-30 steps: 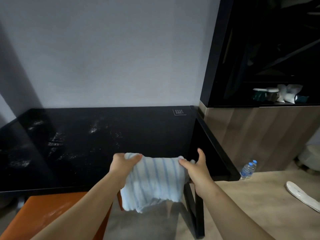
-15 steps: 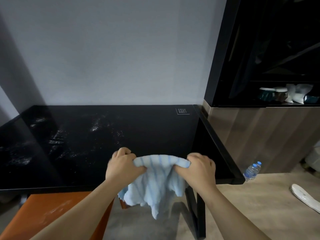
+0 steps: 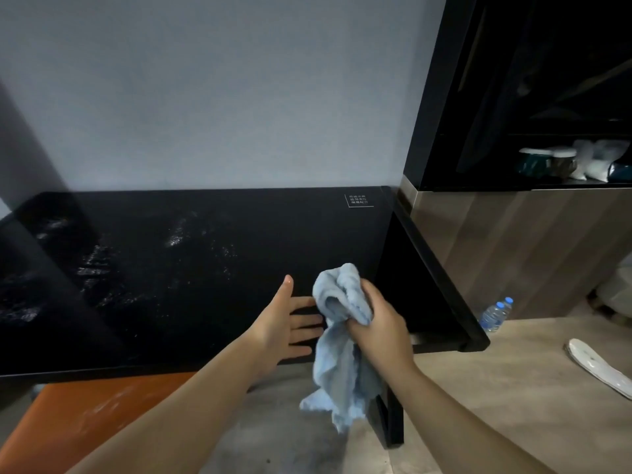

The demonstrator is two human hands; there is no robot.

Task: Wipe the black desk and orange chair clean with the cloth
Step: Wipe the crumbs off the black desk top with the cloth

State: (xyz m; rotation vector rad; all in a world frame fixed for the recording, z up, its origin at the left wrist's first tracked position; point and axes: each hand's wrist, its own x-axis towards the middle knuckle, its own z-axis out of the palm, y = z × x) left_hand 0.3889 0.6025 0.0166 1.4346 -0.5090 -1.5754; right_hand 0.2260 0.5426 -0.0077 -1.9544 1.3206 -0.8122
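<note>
Nearest, the orange chair (image 3: 85,419) is pushed in under the worktop's front edge at lower left, with pale smears on its seat; it looks not yet wiped.

Just above, over the front edge, both hands work. A second ago the cloth (image 3: 342,336) was stretched flat between the two hands; half a second ago both fists were gathering it. Now the right hand (image 3: 379,326) alone grips it, fingers clamped round the bunched middle, a wad sticking up above the fist and the rest hanging down past the worktop's edge toward the floor. The left hand (image 3: 287,323) has let go: fingers straight and spread, palm turned toward the cloth, just beside it, holding nothing. Whether its fingertips touch the fabric I cannot tell.

This suggests the cloth has been gathered into a wad for wiping, and the first stroke is still to come.

Farther back, the black worktop (image 3: 273,234) carries whitish dust or residue across its left and middle parts; the right side looks cleaner. A small white printed label (image 3: 358,200) sits at the far right corner. To the right stands a dark cabinet (image 3: 513,97), with two water bottles (image 3: 496,314) on the floor beside it.
</note>
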